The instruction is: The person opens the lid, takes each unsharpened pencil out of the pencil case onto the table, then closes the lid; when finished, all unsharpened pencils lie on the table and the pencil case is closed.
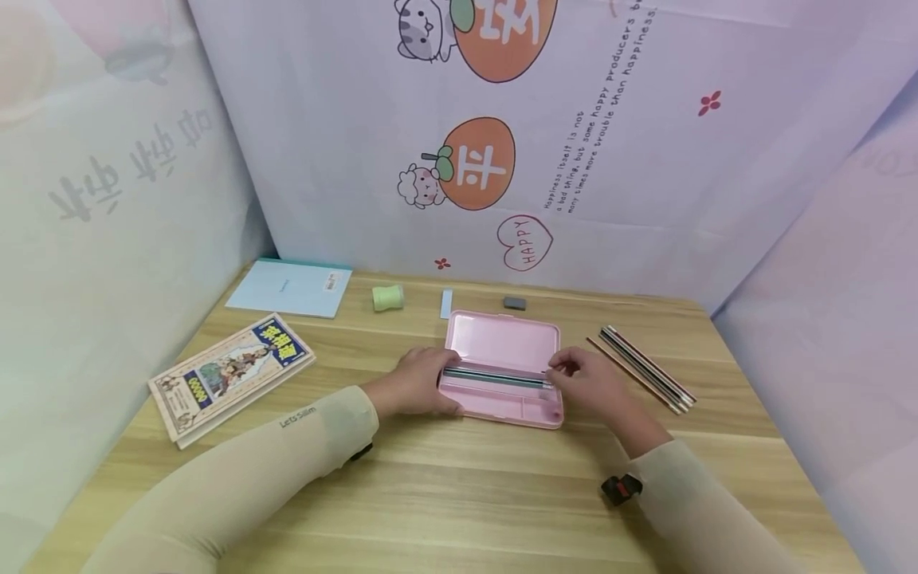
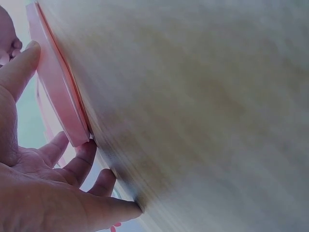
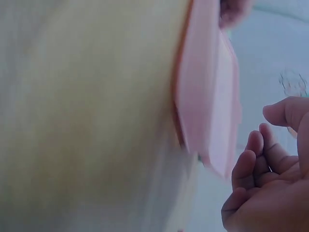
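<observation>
Right now: pink case [image 1: 505, 341] lid-up on table [image 1: 459, 494], dark pencils [image 1: 495, 376] inside it. My left hand [image 1: 418, 381] grips its left end; my right hand [image 1: 590, 384], fingers loosely curved round nothing, hovers by its right. Loose pencils [image 1: 649, 368] right of it.

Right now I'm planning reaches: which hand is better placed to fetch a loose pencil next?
Probably the right hand: it is nearer the loose pencils and looks empty, while the left hand holds the pink pencil case.
</observation>
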A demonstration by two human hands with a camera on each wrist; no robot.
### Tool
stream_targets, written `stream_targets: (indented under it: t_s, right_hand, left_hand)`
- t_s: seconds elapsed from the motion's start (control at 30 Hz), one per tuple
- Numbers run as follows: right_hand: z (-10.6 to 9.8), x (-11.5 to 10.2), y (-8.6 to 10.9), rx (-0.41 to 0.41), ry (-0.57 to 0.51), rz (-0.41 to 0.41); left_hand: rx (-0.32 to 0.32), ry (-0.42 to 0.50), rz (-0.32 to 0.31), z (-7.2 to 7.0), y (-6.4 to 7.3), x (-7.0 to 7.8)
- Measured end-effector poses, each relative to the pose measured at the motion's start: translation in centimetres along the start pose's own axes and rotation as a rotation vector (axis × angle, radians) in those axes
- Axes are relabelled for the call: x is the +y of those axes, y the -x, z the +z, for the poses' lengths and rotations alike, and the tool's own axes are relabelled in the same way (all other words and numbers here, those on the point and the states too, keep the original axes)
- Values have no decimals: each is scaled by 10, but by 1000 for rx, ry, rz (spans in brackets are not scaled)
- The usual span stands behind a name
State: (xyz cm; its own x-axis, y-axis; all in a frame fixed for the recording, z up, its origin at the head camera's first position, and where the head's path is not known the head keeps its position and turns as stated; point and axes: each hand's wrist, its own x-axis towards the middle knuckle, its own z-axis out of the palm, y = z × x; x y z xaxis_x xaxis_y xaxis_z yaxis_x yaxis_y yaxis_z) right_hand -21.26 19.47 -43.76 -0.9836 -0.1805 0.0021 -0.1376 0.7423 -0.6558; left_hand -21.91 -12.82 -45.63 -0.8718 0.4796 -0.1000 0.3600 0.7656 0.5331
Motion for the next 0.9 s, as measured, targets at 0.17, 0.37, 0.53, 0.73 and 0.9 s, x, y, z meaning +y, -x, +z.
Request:
stream_targets:
  t_s: [0.17,0.37,0.53,0.73,0.9]
  right_hand:
    - [21,-13,6,-48,68,-97]
    - [31,-21,6,-30,139,-135]
    - [33,-22,4,-49,163,-117]
    - [34,-23,5,-58,156,-103]
    - [33,-25,7,-92,120,-94]
  left_hand:
    - [-8,-9,7,-2,-2,2]
    - [-4,11,17,-5,1,5]
    - [-6,0,14,-5,1,5]
    - [0,6,5,-6,3,6]
    - [-1,9,6,-5,3,4]
